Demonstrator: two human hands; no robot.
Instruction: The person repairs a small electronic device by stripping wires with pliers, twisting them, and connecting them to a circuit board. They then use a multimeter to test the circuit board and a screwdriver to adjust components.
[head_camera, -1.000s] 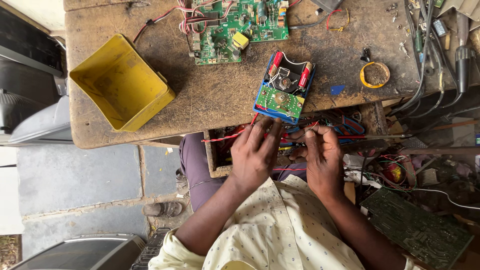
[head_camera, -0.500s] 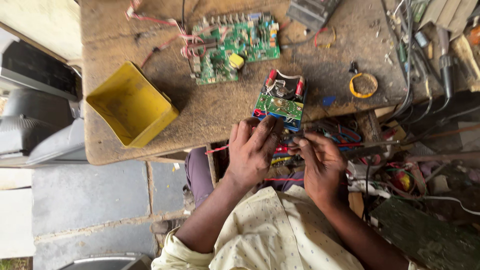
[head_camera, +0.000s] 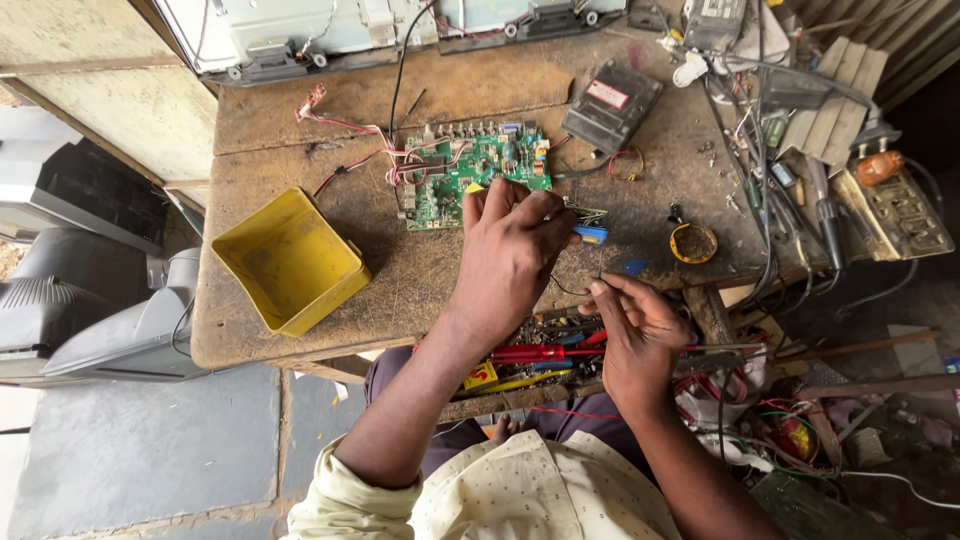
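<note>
A small circuit board (head_camera: 585, 225) with a blue part at its end is gripped in the left hand (head_camera: 510, 255), whose fingers are curled closed around it so that most of the board is hidden. The board is held raised above the middle of the counter (head_camera: 420, 290), toward its near edge. The right hand (head_camera: 640, 335) is held just beside and below the left, over the near edge of the counter; its thumb and forefinger are pinched together on a thin dark wire (head_camera: 568, 290) that curves up toward the small board. The other fingers of the right hand are loosely bent.

Behind the left hand, a large green circuit board (head_camera: 475, 165) is laid flat near the centre of the counter, with red and white wires (head_camera: 340, 130) trailing from it toward the far left corner. A yellow plastic tray (head_camera: 290, 260) is set near the left edge of the counter, one corner reaching the near edge. A dark flat case (head_camera: 612, 105) is placed toward the far right, and a small yellow ring of tape (head_camera: 693, 243) is seen near the right part of the near edge. Cables and tools (head_camera: 800, 150) are heaped along the right edge. Below the near edge, a drawer of red and yellow tools (head_camera: 535, 358) is seen between the forearms.
</note>
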